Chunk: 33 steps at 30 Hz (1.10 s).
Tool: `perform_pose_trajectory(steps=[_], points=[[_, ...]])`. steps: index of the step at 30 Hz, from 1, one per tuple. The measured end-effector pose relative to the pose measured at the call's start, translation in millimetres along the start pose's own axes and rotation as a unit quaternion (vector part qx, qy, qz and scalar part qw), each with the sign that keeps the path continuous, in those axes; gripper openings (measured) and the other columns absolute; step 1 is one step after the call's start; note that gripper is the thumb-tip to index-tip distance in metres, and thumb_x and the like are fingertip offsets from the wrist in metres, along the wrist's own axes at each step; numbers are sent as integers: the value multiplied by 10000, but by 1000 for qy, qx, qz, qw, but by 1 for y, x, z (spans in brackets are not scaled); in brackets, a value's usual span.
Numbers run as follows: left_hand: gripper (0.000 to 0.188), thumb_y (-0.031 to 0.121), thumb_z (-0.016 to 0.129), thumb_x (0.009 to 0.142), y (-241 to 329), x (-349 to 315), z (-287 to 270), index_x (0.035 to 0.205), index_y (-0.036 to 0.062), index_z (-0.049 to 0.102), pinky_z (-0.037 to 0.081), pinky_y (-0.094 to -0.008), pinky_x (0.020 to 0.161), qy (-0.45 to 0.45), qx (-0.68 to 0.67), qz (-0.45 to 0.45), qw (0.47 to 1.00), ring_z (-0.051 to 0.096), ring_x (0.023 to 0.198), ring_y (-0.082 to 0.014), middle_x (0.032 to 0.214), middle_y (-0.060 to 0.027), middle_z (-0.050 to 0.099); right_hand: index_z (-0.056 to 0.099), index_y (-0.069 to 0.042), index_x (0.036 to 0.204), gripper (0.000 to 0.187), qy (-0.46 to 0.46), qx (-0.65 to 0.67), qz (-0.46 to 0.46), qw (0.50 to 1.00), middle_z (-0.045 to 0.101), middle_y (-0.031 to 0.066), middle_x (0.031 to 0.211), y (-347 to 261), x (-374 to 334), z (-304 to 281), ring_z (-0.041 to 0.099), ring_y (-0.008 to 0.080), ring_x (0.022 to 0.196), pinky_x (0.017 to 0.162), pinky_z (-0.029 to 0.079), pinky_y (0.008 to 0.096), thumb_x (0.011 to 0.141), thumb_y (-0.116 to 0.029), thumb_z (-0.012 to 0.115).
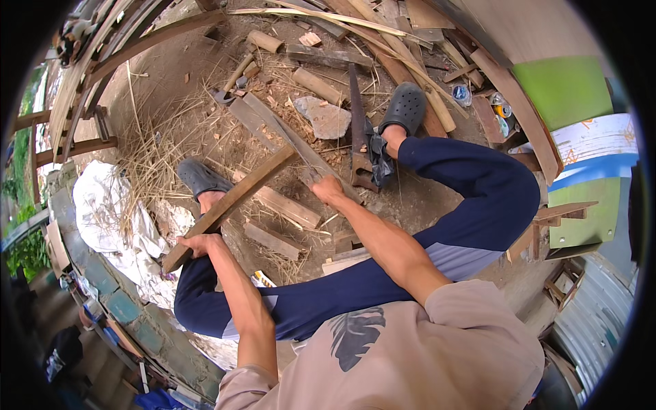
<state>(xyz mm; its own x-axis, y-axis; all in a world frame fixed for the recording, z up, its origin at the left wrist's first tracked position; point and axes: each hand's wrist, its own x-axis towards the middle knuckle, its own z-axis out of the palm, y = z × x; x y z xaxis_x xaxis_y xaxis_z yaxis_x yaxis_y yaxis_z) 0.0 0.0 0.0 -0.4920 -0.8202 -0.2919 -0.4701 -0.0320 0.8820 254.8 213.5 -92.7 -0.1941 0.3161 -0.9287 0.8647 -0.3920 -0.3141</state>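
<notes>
My left hand [198,244] is closed around the lower end of a squared wooden beam [239,191], which slants up to the right across my left shin. The beam's far end lies near a long grey plank [260,113] on the ground. My right hand [328,190] is closed on a narrow, blade-like tool [292,140] that points up and left, past the beam's far end. Its handle is hidden in my fist, so its exact kind is unclear. Right of that hand, a rusty handsaw [358,130] lies beside a black plastic bag [379,157].
A flat stone [323,117], wood offcuts [280,201] and straw [164,130] lie between and around my feet. Long boards [389,61] are piled at the far right. A white sack [113,205] lies by a low block wall [119,301] on the left.
</notes>
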Motion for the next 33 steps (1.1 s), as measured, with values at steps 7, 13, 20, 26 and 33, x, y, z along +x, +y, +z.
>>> perform_pose_trajectory(steps=[7, 13, 20, 26, 33], points=[[1046, 588, 695, 705, -6, -8, 0, 1337, -150, 306, 463, -460, 969, 12, -19, 31, 999, 530, 1157, -400, 1313, -311, 451, 673, -24, 844, 325, 98, 71, -207, 971, 646, 140, 707, 1, -2, -4, 642, 273, 689, 675, 494, 406, 763, -339, 676], [1067, 598, 686, 718, -4, -1, 3, 1392, -98, 240, 501, -488, 926, 18, -1, 26, 1000, 546, 1134, -412, 1309, -307, 455, 634, 11, 803, 313, 120, 90, -223, 963, 630, 152, 687, 2, -21, 0, 636, 298, 693, 684, 485, 421, 752, -297, 657], [1090, 617, 686, 708, -12, 11, 0, 1398, -95, 233, 484, -473, 954, 15, 5, 24, 1000, 512, 1179, -408, 1330, -314, 428, 674, -4, 918, 359, 19, 53, -17, 998, 678, 186, 794, 41, -19, 15, 664, 328, 781, 710, 492, 429, 763, -327, 664], [1055, 619, 682, 713, -6, -1, -3, 1373, -100, 280, 481, -474, 950, 1, -18, 16, 1000, 529, 1157, -411, 1308, -317, 452, 631, 71, 840, 381, 163, 109, -291, 936, 646, 160, 695, 12, -38, -14, 622, 282, 577, 612, 494, 391, 764, -302, 652], [1074, 620, 683, 702, -9, 1, -2, 1354, -146, 308, 465, -451, 974, 7, -32, 26, 999, 526, 1171, -408, 1319, -331, 445, 634, 108, 916, 458, -42, 14, 1, 999, 671, 248, 826, 35, -44, -9, 663, 379, 837, 744, 498, 433, 764, -324, 637]])
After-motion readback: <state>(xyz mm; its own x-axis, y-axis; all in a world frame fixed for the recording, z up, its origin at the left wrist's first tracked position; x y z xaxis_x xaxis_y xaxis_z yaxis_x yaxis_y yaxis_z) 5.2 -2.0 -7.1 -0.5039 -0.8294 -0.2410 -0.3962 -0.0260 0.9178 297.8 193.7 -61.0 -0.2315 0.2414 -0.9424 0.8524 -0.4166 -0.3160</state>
